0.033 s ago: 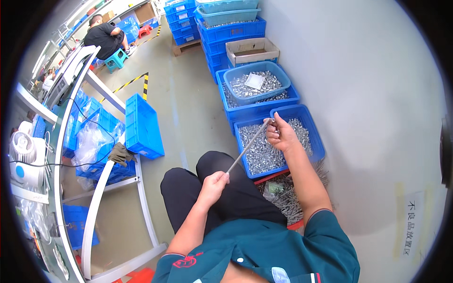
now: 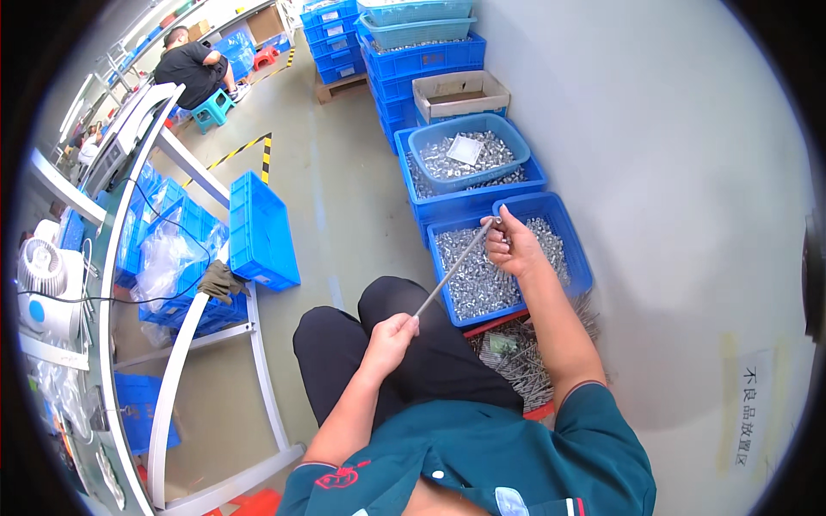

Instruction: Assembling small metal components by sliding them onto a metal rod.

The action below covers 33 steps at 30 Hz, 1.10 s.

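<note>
A long thin grey metal rod (image 2: 452, 273) slants between my two hands, its far end up and to the right. My left hand (image 2: 391, 342) is closed around its near end, above my lap. My right hand (image 2: 514, 245) pinches at the far end, where a small shiny metal piece (image 2: 497, 221) shows at the fingertips; whether it is threaded onto the rod I cannot tell. Right under my right hand is a blue bin (image 2: 583, 267) filled with small silvery metal parts. Many thin metal rods (image 2: 525, 365) lie in a pile beneath my right forearm, partly hidden.
Beyond the bin, a light-blue basket (image 2: 443, 183) of metal parts sits in another blue bin, with an open carton (image 2: 460, 105) and stacked crates (image 2: 430, 58) behind. A white-framed workbench (image 2: 176, 378) and a blue crate (image 2: 258, 228) stand left. Farther off, a person (image 2: 189, 73) sits on a stool.
</note>
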{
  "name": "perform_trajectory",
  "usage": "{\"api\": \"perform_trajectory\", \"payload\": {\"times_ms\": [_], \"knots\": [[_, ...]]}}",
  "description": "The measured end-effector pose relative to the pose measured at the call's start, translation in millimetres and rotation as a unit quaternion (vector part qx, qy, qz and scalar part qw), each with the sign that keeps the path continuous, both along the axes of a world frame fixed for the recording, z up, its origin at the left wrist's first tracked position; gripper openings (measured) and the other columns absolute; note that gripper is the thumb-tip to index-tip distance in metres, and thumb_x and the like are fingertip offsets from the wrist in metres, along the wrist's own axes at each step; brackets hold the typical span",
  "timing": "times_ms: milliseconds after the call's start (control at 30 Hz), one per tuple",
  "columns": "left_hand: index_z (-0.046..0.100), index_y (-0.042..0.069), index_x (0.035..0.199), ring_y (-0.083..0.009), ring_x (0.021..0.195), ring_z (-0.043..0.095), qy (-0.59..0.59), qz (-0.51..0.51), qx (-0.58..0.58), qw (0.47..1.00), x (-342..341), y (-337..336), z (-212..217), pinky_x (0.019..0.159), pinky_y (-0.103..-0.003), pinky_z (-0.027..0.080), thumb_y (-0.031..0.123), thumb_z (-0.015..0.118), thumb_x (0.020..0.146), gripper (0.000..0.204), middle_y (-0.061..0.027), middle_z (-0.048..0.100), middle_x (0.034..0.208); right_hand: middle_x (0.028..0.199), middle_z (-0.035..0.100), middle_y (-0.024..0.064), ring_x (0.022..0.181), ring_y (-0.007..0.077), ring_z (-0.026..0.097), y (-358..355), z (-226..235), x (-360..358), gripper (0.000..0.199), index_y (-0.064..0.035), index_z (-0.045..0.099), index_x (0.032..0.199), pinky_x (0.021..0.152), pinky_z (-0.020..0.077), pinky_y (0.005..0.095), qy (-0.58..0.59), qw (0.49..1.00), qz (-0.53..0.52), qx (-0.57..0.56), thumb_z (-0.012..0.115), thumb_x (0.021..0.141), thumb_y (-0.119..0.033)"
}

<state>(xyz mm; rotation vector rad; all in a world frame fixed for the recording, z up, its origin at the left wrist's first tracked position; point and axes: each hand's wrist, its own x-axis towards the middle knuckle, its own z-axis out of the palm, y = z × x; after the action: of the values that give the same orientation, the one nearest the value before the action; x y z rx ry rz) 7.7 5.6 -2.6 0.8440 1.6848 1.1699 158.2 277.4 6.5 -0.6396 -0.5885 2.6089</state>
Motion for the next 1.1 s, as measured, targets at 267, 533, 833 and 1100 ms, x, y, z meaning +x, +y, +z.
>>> {"api": "perform_trajectory", "payload": {"times_ms": [267, 533, 833, 1100], "knots": [[0.056, 0.0, 0.073, -0.0096, 0.06, 0.045, 0.039, -0.001, 0.029, 0.999, 0.6, -0.1, -0.1, 0.058, -0.026, 0.039, 0.021, 0.052, 0.089, 0.026, -0.0023, 0.051, 0.064, 0.056, 0.04, -0.0022, 0.041, 0.0038, 0.03, -8.3, 36.6, -2.3, 0.033, 0.0001, 0.06, 0.087, 0.035, 0.0204, 0.017, -0.116, 0.978, 0.014, 0.175, 0.053, 0.09, -0.032], [0.055, 0.001, 0.072, -0.0079, 0.056, 0.043, 0.015, 0.015, 0.062, 0.998, 2.6, 17.4, 5.8, 0.052, -0.025, 0.036, 0.022, 0.051, 0.09, 0.028, -0.0004, 0.047, 0.059, 0.057, 0.039, -0.0053, 0.042, 0.0017, 0.029, -50.2, 54.9, -16.5, 0.025, -0.0021, 0.061, 0.103, 0.037, 0.0199, 0.0174, -0.165, 0.93, 0.134, 0.3, 0.054, 0.09, -0.022], [0.049, 0.008, 0.072, -0.0012, 0.039, 0.024, -0.105, 0.039, 0.091, 0.99, 5.0, 23.2, 3.9, 0.035, -0.019, 0.017, 0.022, 0.047, 0.093, 0.026, 0.0079, 0.032, 0.051, 0.082, 0.052, 0.0083, 0.052, 0.0061, 0.039, -37.7, -15.5, 5.7, 0.022, 0.0046, 0.051, 0.103, 0.039, 0.0287, 0.0171, -0.106, 0.989, 0.098, 0.043, 0.053, 0.081, 0.001], [0.052, 0.005, 0.069, -0.0036, 0.05, 0.037, -0.105, 0.056, 0.055, 0.991, 1.5, 4.9, 4.3, 0.046, -0.021, 0.028, 0.022, 0.051, 0.09, 0.027, 0.0043, 0.041, 0.056, 0.068, 0.051, 0.0011, 0.042, 0.0037, 0.037, -12.6, 3.2, -3.1, 0.022, -0.0062, 0.052, 0.089, 0.033, 0.025, 0.0153, -0.026, 1.0, -0.016, 0.001, 0.056, 0.089, -0.028]]}}
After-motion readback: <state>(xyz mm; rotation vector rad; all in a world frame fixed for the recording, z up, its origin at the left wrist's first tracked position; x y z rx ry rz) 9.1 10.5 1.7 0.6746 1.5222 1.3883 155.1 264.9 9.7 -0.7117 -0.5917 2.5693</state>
